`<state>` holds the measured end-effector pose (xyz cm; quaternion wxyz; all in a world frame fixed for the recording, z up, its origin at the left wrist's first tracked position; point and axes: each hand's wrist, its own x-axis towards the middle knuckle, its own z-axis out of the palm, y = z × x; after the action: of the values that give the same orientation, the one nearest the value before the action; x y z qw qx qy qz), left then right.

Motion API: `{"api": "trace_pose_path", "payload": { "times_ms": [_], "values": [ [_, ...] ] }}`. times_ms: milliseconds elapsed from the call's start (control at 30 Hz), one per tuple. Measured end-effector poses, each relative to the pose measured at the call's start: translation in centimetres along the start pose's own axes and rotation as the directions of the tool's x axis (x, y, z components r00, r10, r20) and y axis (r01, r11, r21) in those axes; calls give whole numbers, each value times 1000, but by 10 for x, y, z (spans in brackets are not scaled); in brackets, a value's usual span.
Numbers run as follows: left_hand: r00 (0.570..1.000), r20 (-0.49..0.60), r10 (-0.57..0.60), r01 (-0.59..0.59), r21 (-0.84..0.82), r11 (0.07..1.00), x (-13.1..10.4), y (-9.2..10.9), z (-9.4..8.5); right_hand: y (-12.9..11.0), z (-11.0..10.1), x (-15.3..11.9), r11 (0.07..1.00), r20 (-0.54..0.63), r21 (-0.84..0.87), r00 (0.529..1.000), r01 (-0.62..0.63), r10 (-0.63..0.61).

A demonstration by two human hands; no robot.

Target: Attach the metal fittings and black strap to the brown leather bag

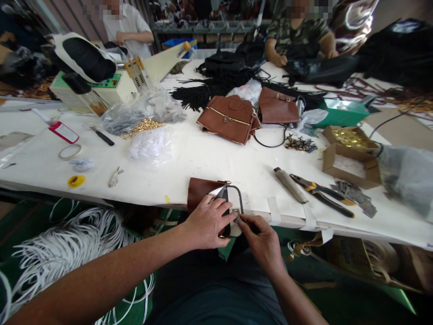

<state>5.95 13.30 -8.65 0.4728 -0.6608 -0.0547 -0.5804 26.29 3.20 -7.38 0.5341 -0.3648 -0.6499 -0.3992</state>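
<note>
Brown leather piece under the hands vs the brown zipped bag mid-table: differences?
The brown leather piece lies flat and unfinished at the table's near edge, pinned by the left hand, while the right hand pinches a small metal fitting beside it. The brown zipped bag is assembled, bulkier, has a gold zip and lies untouched mid-table. Both are similar brown leather.

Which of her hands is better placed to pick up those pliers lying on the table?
Probably the right hand. The pliers lie on the table to its right, while the left hand presses down the brown leather piece and would have to cross over.
</note>
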Motion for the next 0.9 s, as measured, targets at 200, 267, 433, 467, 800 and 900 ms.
{"api": "trace_pose_path", "payload": {
  "times_ms": [200,267,433,467,800,900],
  "values": [
    [1000,20,-7,7,0,1000,0,1,-3,-4,1,0,989,38,60,991,-132,130],
    [1000,19,1,-1,-5,1000,0,2,-4,-9,-5,1,980,31,87,984,-179,176],
    [1000,14,8,-8,-14,1000,0,3,-2,-17,-56,36,979,-270,-194,957,55,-107],
    [1000,17,8,-7,-23,1000,0,2,-2,-15,-69,50,954,-324,-288,929,80,-176],
    [999,37,9,-6,-73,997,1,0,-1,3,-122,157,511,-114,-857,992,-69,-57],
    [999,53,7,-3,-80,997,1,0,-3,-9,-113,148,654,-118,-756,988,-27,-95]
  ]
}}
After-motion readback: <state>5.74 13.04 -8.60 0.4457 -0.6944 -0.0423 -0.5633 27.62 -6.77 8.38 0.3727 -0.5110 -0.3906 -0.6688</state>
